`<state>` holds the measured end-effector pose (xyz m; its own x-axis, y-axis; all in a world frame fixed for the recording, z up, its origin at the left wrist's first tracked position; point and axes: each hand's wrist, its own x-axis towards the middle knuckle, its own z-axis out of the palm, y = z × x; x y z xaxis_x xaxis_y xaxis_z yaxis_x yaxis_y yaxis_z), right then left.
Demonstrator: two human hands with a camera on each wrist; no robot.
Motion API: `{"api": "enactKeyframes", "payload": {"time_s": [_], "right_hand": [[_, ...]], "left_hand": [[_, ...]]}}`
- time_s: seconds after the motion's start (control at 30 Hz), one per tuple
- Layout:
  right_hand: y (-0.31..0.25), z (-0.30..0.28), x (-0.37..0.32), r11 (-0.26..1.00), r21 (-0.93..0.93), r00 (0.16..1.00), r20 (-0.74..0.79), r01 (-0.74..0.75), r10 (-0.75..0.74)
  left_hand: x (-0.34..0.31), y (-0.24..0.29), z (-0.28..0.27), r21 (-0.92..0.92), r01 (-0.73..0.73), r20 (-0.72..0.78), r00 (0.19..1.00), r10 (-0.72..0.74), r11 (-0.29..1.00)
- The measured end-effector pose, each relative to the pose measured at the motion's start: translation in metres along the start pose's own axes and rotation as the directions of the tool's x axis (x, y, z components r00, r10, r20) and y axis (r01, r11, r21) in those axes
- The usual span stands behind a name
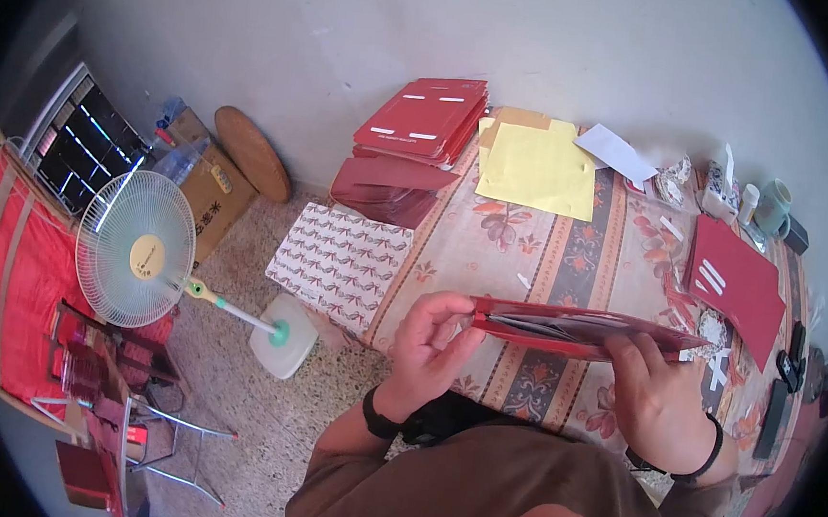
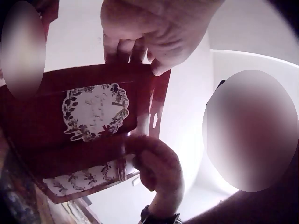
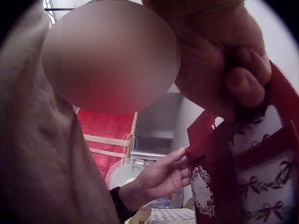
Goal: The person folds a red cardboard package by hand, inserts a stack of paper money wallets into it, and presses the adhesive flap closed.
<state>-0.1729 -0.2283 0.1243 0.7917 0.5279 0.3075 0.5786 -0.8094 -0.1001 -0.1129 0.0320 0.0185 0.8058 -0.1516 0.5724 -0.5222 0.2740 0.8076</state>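
Observation:
A red cardboard folder (image 1: 582, 330) is held up over the table, its top edge toward the head camera and pale sheets showing in the opening. At its left end, my left hand (image 1: 430, 344) pinches the corner between thumb and fingers. My right hand (image 1: 658, 401) grips the other end, fingers bent over the edge. A white wreath label (image 2: 96, 112) decorates one face in the left wrist view, with a strip of bow-and-sprig patterned paper (image 2: 81, 178) below it. Close up in the right wrist view, the right fingers (image 3: 245, 86) curl at the folder's edge, above more patterned paper (image 3: 268, 186).
Red folders (image 1: 424, 115) are stacked at the back left, near a patterned sheet (image 1: 342, 263). Yellow paper (image 1: 540, 166) and a white envelope (image 1: 616, 153) lie behind the hands. Another red folder (image 1: 734, 281) and a mug (image 1: 773, 209) are at right. A fan (image 1: 146, 249) stands left.

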Motion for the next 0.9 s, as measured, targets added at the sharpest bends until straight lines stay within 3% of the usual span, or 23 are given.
{"api": "enactKeyframes", "payload": {"time_s": [0.1,0.23,0.3,0.43,0.53,0.63,0.9], "right_hand": [[-0.001,-0.001,0.001,1.000,-0.001,1.000,-0.017,-0.005,0.005],[-0.002,0.001,0.000,1.000,-0.010,1.000,-0.024,-0.014,0.014],[-0.006,0.005,-0.005,1.000,-0.016,0.999,-0.044,-0.023,0.022],[-0.004,0.010,-0.009,0.999,-0.031,0.992,-0.122,-0.023,0.019],[-0.006,0.009,-0.010,0.995,-0.097,0.998,-0.066,0.004,-0.010],[-0.005,0.014,-0.012,0.997,-0.082,0.994,-0.103,0.013,-0.021],[-0.003,0.020,-0.010,0.994,-0.108,0.986,-0.166,0.005,-0.023]], "left_hand": [[-0.003,-0.004,-0.002,-0.045,0.094,-0.030,0.995,-0.095,0.995],[-0.001,-0.004,-0.002,0.070,0.017,0.031,0.999,-0.019,0.997],[-0.006,-0.002,0.004,0.028,0.049,-0.032,0.998,-0.048,0.998],[0.000,0.006,0.011,0.035,0.025,-0.016,1.000,-0.025,0.999],[0.003,0.008,0.015,-0.004,0.044,-0.009,0.999,-0.044,0.999],[0.003,0.007,0.016,0.021,0.021,0.012,1.000,-0.021,1.000],[0.010,0.002,0.020,-0.117,0.078,0.017,0.997,-0.076,0.990]]}}
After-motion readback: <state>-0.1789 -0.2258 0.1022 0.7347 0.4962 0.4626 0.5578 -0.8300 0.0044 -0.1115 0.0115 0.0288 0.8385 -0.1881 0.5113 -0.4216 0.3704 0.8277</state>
